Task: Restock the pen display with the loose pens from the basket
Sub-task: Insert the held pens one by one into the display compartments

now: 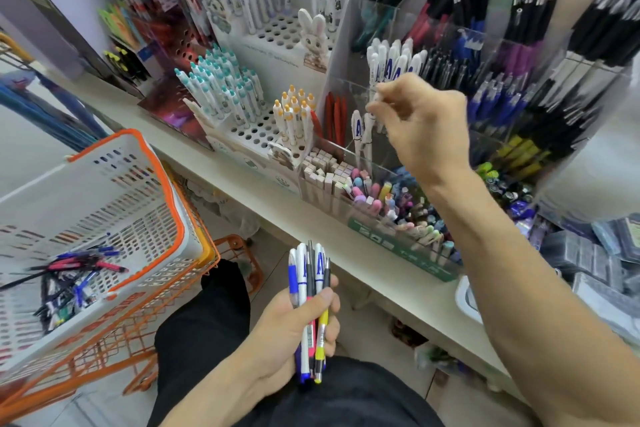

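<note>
White pens (pixel 362 135) marked with a blue letter are standing in the clear acrylic display (pixel 349 94) on the shelf (pixel 277 198), and the right hand (pixel 420 121) is pinching another just above them, apparently slotting it in. The left hand (pixel 294 329) is gripping a mixed bundle of pens (pixel 311 291); next comes matching one to its compartment. More loose pens (pixel 74 274) are lying in the white basket (pixel 114 191).

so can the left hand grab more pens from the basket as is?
Probably not cleanly. The left hand already grips a bundle of pens, so its fingers are taken. The basket sits open-topped beside it, loose pens exposed, nothing blocking.
</note>
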`<act>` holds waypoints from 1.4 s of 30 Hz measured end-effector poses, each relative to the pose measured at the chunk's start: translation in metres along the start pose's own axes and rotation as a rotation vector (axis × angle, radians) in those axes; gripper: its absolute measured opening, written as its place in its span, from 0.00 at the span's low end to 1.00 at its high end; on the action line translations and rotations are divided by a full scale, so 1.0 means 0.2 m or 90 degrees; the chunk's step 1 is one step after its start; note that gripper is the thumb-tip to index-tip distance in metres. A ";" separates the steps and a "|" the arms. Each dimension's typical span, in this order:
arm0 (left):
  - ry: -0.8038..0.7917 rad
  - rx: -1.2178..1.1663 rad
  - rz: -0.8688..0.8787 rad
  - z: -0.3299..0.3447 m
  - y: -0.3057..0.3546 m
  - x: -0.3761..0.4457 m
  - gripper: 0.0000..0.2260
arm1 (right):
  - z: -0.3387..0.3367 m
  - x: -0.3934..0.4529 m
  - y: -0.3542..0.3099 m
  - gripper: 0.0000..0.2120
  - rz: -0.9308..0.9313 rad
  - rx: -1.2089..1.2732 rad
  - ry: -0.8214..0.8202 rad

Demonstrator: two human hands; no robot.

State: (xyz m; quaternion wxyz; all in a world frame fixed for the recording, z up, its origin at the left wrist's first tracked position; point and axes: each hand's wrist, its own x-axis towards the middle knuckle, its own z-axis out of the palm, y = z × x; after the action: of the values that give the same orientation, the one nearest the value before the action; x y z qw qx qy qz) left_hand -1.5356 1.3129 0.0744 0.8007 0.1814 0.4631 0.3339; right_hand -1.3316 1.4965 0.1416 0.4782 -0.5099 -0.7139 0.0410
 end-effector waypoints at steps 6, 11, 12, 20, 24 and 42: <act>0.024 -0.009 0.019 0.00 0.02 -0.03 0.17 | 0.16 0.06 0.09 0.07 0.071 -0.123 -0.175; -0.025 -0.054 0.019 0.00 0.04 -0.04 0.16 | 0.17 0.05 0.08 0.10 0.073 -0.165 -0.258; -0.037 -0.056 0.023 0.00 0.04 -0.04 0.16 | 0.17 0.05 0.06 0.13 0.073 -0.185 -0.272; -0.082 -0.018 0.040 0.01 0.07 0.00 0.09 | 0.01 -0.30 -0.13 0.07 0.088 0.041 -0.164; -0.099 -0.008 0.048 0.01 0.05 0.03 0.09 | -0.04 -0.59 -0.21 0.07 0.279 0.194 -0.274; -0.152 0.163 0.045 -0.02 0.00 0.04 0.13 | -0.03 -0.74 -0.19 0.13 0.463 0.443 -0.269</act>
State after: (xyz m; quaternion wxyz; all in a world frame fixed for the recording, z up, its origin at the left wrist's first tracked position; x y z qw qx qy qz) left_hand -1.5352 1.3178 0.0674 0.8081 0.3362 0.3968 0.2765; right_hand -1.3505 1.3626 0.0716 0.4198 -0.5159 -0.5166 0.5392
